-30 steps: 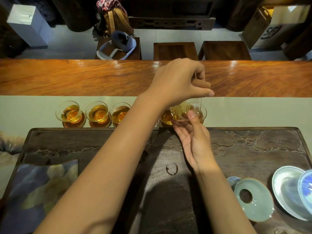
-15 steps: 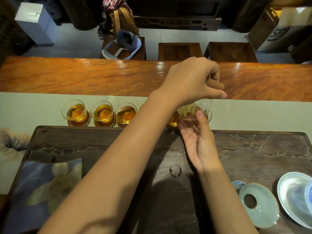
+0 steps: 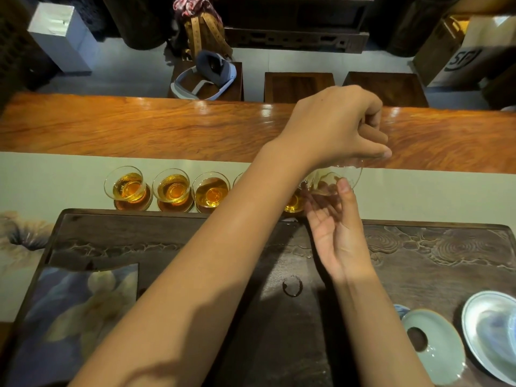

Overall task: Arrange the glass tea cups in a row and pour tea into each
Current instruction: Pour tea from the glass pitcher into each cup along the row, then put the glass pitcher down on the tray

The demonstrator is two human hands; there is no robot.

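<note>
From the head view, the only one given, the task looks close to its end. A row of glass tea cups stands on the pale runner (image 3: 55, 180) of the bench, just behind the dark carved tea tray (image 3: 418, 247). The three cups on the left, the first cup (image 3: 129, 188), the second cup (image 3: 173, 190) and the third cup (image 3: 212, 192), already hold amber tea. The rim of a fourth cup (image 3: 238, 178) peeps out beside the crossing forearm; its fill cannot be told. A further filled cup (image 3: 293, 202) shows under the hands. The left hand (image 3: 335, 129) reaches across with its fingers curled in a grip on a clear glass pitcher (image 3: 339, 181), tilted over the right end of the row. The right hand (image 3: 337, 233) is spread, its straight fingers resting against the pitcher's underside. The pitcher looks almost drained, so this is likely the last pour. What seems left is to finish this cup and set the pitcher down. A celadon lid (image 3: 435, 344) and a pale saucer (image 3: 488, 331) lie on the tray's right.
</note>
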